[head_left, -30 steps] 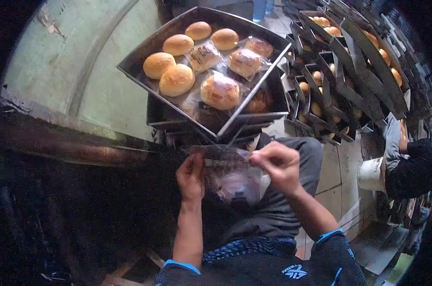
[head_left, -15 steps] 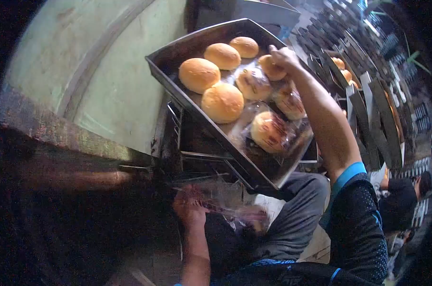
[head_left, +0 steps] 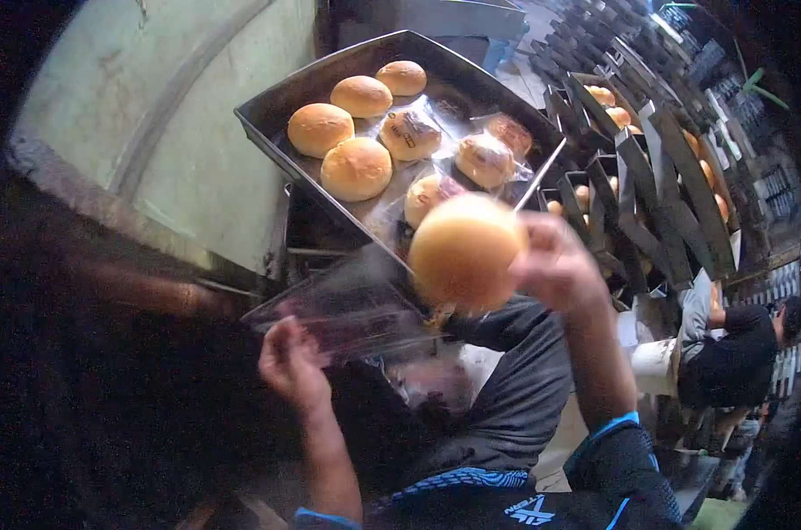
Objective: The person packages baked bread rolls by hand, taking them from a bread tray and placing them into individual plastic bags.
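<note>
My right hand (head_left: 561, 261) grips a golden round bun (head_left: 465, 256) by its side, blurred by motion, in front of the tray's near corner. My left hand (head_left: 294, 364) pinches a clear plastic bag (head_left: 352, 296), which spreads out to the right below the tray. Behind the held bun is a dark metal tray (head_left: 308, 84), tilted in view. Several bare buns (head_left: 356, 170) lie along its left side. Buns in printed clear wrappers (head_left: 411, 132) lie in its middle and right part.
Stacked metal trays with more buns (head_left: 617, 115) fill the right side. A pale greenish curved surface (head_left: 197, 106) stands at the left. Another person in dark clothing (head_left: 727, 367) is low at the right. My bent leg (head_left: 524, 380) is below the tray.
My right hand has lifted a bun out of the tray and brought it down toward me. My left hand has moved left and up, with the bag spread wider. The view has shifted.
</note>
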Demonstrator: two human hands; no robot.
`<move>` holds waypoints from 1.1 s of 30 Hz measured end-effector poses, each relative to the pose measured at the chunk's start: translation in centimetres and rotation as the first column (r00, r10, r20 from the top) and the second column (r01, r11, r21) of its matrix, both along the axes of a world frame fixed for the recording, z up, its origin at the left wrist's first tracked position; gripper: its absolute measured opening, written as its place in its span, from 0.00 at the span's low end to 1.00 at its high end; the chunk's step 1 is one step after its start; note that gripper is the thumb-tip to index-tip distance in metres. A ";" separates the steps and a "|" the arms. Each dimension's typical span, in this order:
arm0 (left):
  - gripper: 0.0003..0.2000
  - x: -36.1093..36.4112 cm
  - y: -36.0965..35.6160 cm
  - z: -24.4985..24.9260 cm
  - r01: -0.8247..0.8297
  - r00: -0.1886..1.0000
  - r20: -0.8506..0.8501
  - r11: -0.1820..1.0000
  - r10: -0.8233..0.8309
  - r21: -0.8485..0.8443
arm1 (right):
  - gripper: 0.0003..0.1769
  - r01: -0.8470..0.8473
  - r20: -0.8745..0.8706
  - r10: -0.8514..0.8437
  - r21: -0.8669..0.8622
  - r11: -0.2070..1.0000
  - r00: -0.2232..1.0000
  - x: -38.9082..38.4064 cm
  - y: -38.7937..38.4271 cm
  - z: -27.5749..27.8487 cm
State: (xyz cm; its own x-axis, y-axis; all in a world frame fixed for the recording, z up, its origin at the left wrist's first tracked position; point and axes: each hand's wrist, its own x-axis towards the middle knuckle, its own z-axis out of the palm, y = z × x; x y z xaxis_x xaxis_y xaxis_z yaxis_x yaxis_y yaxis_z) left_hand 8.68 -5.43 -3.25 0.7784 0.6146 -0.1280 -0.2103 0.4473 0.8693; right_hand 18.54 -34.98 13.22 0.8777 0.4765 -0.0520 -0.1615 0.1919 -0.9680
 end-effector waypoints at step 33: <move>0.34 -4.3 -2.9 9.8 0.346 0.936 0.168 0.737 -0.308 -0.581 | 0.04 -0.894 0.484 0.775 0.036 0.446 0.406 -12.5 3.3 -2.6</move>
State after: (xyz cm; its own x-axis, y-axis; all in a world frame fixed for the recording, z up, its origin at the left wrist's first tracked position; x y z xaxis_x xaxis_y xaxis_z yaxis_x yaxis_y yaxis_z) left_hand 4.38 -8.36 6.55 0.9348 0.1361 -0.3281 0.0060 0.9176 0.3975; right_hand 6.03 -31.66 10.64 -0.0604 0.9161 0.3964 -0.0554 0.3935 -0.9177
